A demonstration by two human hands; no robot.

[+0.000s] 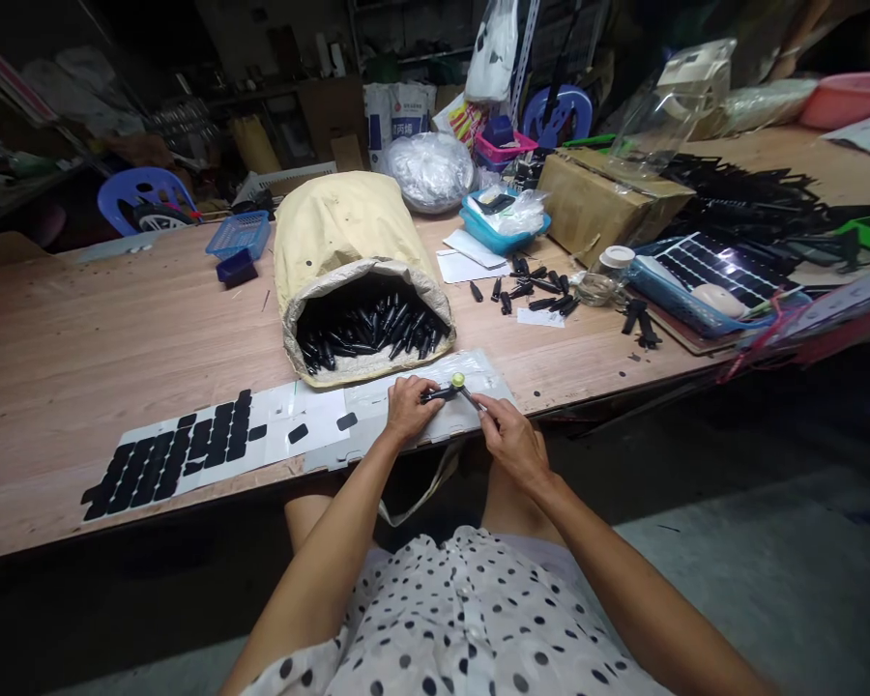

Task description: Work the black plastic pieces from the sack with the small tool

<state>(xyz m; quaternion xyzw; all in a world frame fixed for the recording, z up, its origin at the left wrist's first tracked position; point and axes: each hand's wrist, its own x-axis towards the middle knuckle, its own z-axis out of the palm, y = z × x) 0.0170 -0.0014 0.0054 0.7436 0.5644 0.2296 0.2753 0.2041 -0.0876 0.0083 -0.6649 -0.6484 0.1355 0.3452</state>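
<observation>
My left hand (pixel 408 408) is closed around a small black part (pixel 441 393) with a yellow-green round tip (pixel 458 380), held over a white backing sheet (pixel 435 401) at the table's front edge. My right hand (pixel 508 437) is pinched close beside the part's right end; what its fingertips hold is too small to make out. Just behind my hands lies an open yellow sack (pixel 355 275) on its side, full of several black parts (pixel 369 333). To the left, a white sheet (pixel 275 435) carries rows of black adhesive pads (pixel 174 459).
A wooden table (pixel 101 338) spans the view. Loose black parts (pixel 536 285) lie at centre right, near a small jar (pixel 613 271), a cardboard box (pixel 601 198), a blue tray (pixel 504 227) and solar panels (pixel 725 266). A blue basket (pixel 239 235) stands at back left.
</observation>
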